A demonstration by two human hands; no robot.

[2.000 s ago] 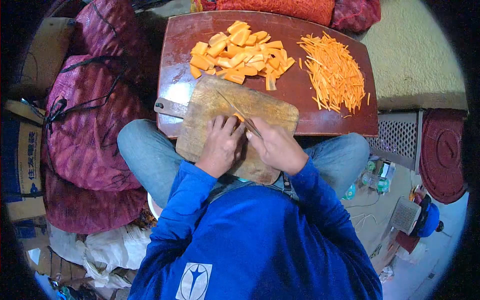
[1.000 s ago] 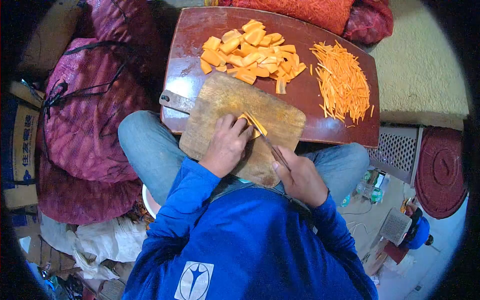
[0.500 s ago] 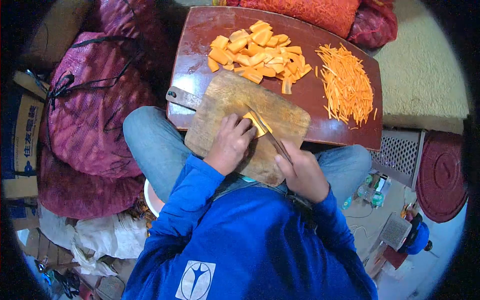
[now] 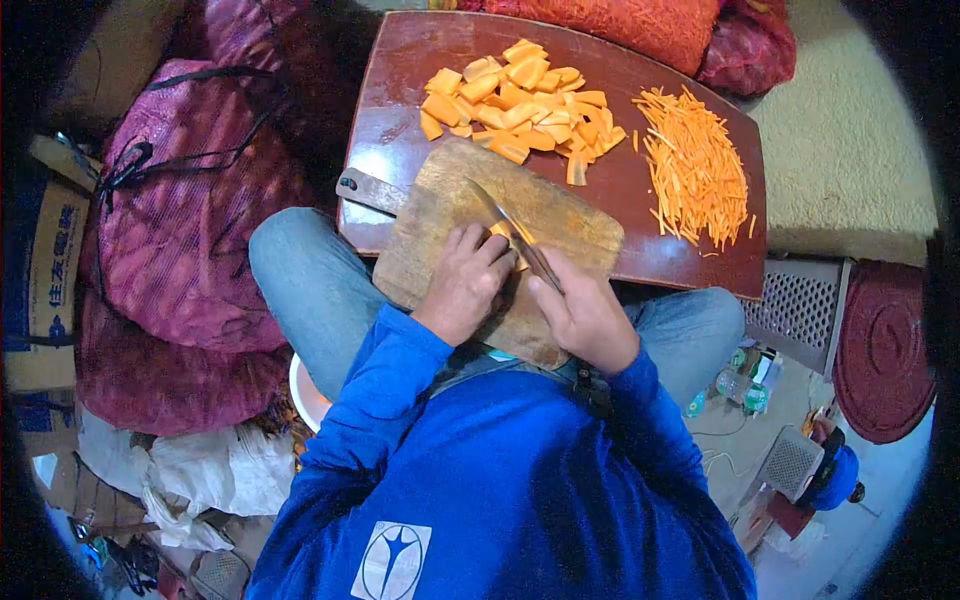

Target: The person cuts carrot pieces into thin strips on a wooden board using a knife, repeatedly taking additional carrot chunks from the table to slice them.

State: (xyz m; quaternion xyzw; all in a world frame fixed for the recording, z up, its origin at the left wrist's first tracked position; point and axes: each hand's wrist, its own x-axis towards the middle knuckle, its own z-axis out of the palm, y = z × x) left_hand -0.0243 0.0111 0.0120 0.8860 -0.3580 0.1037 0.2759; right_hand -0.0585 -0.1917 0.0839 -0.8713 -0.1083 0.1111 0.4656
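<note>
And there it was: the right hand wrapped firmly round the knife, blade slanting across the middle of the cutting board! The left hand, fingers curled together, pinned a carrot piece right beside the steel. Danger there: one slick piece rolling, or a fingertip straying forward, could have meant a nick. The board's near end jutted past the table's near edge; heavy pressure there might have tipped it. Carrot slices sat towards the table's far edge, carrot strips by its right edge, where a nudge might have spilled some.
</note>
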